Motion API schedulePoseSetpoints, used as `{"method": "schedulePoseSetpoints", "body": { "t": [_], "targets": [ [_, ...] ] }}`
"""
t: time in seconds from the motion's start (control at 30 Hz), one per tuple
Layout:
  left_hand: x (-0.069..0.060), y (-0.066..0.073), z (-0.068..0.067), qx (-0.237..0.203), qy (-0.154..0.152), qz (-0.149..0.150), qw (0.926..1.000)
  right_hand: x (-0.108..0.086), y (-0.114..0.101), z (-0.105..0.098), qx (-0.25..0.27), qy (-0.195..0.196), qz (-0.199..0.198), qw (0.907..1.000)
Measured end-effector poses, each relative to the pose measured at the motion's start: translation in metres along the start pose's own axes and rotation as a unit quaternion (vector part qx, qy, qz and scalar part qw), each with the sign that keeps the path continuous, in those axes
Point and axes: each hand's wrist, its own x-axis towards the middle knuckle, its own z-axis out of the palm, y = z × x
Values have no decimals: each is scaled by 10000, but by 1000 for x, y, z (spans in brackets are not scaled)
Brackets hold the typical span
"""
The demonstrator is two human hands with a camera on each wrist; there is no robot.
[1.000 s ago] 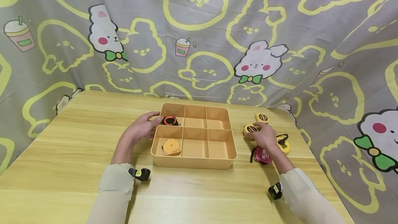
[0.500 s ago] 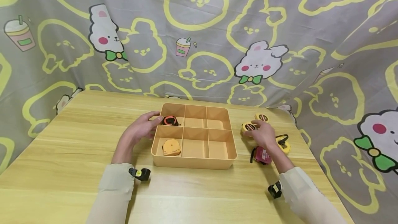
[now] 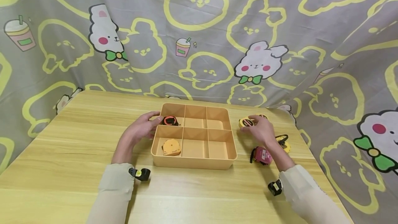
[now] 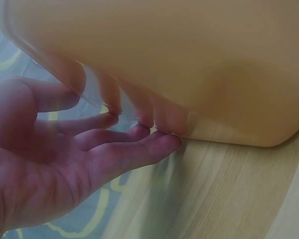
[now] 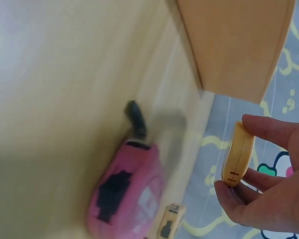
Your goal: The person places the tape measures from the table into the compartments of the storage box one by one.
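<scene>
Pinched between thumb and fingers of the right hand (image 3: 260, 131) is a yellow tape measure (image 3: 247, 122) with a dark round label; the right wrist view shows it edge-on against the curtain (image 3: 211, 37). The left hand (image 3: 142, 126) rests its fingertips on the outer left wall of an orange-tan box (image 3: 194, 163), fingers nearly straight and the thumb apart from them, up near the rim. The held tape measure is outside the box, just beyond its right wall. Six compartments make up the box, in two rows of three: a black-and-red tape measure (image 3: 170, 120) sits in the far left one, an orange-yellow tape measure (image 3: 171, 147) in the near left one. Around the right hand, on the wood-grained table (image 3: 186, 196), are a pink tape measure (image 3: 262, 155) with a black strap, a round yellow tape measure (image 3: 284, 145) partly hidden by the forearm, and another yellow one mostly covered by the hand. Pale sleeves (image 3: 116, 179) and small black wrist cameras (image 3: 141, 174) show on both arms.
</scene>
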Motion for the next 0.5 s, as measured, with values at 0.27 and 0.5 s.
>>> {"method": "schedulePoseSetpoints", "body": {
  "t": [0.27, 0.5],
  "targets": [
    [0, 0, 0, 153, 31, 5, 9999, 2, -21, -5, 183, -10, -55, 9998],
    [-1, 0, 0, 123, 70, -29, 9999, 2, -37, -6, 244, 3, -113, 9996]
  ]
}}
